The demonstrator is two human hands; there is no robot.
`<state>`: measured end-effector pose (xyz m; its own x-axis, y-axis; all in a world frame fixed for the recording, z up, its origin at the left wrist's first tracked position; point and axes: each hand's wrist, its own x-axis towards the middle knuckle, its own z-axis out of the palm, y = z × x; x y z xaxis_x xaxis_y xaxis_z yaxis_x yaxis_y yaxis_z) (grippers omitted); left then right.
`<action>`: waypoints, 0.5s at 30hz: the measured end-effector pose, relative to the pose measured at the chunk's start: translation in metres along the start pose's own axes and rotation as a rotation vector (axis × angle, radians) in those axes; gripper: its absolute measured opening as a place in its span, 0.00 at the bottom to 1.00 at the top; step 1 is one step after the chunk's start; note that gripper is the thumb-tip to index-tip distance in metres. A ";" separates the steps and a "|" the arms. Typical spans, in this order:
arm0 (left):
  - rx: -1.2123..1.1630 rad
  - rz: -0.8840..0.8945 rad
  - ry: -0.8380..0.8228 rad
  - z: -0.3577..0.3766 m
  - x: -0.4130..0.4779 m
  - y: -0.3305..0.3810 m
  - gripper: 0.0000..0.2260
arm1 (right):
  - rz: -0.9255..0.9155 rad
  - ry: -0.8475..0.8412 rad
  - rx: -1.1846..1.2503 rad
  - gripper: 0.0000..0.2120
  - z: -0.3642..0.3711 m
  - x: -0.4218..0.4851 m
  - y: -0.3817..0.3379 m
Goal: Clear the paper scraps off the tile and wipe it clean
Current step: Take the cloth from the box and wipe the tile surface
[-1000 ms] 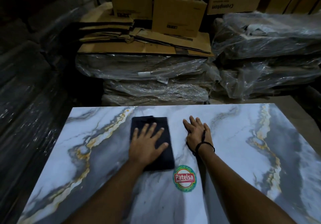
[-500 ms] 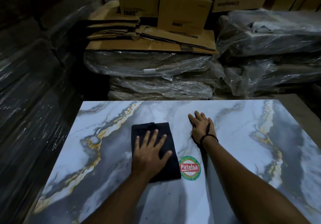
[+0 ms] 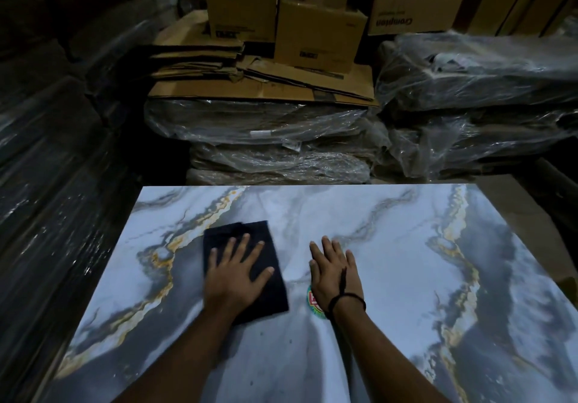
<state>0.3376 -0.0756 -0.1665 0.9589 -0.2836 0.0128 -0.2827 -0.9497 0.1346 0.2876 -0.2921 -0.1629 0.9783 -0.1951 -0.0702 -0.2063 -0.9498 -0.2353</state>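
Observation:
A large glossy marble-patterned tile (image 3: 406, 261) with gold and grey veins lies flat in front of me. On it lies a folded dark cloth (image 3: 247, 236). My left hand (image 3: 237, 274) presses flat on the cloth with fingers spread. My right hand (image 3: 336, 274), with a black cord at the wrist, rests flat on the bare tile beside the cloth and partly covers a round red and green sticker (image 3: 314, 304). I see no paper scraps on the tile.
Beyond the tile's far edge stand plastic-wrapped stacks (image 3: 275, 139) topped with flattened cardboard (image 3: 259, 86) and brown boxes (image 3: 319, 33). More wrapped bundles (image 3: 481, 105) sit at the right, and dark wrapped goods (image 3: 53, 199) line the left side.
The cloth under my left hand has slid left and toward me across the tile. My right hand has drawn back over the sticker, which was fully in view before.

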 end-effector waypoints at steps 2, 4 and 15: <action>0.023 -0.075 -0.028 -0.009 -0.004 -0.012 0.34 | 0.003 0.001 0.005 0.39 0.000 -0.001 -0.001; 0.024 -0.110 -0.046 -0.012 -0.005 -0.008 0.36 | -0.002 -0.002 0.006 0.39 -0.002 -0.002 -0.003; -0.014 0.152 -0.097 0.001 -0.022 0.027 0.29 | -0.026 -0.016 0.035 0.23 -0.007 -0.002 0.001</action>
<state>0.3087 -0.0954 -0.1637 0.8979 -0.4359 -0.0619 -0.4231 -0.8932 0.1524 0.2853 -0.2940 -0.1564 0.9830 -0.1659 -0.0793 -0.1814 -0.9454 -0.2709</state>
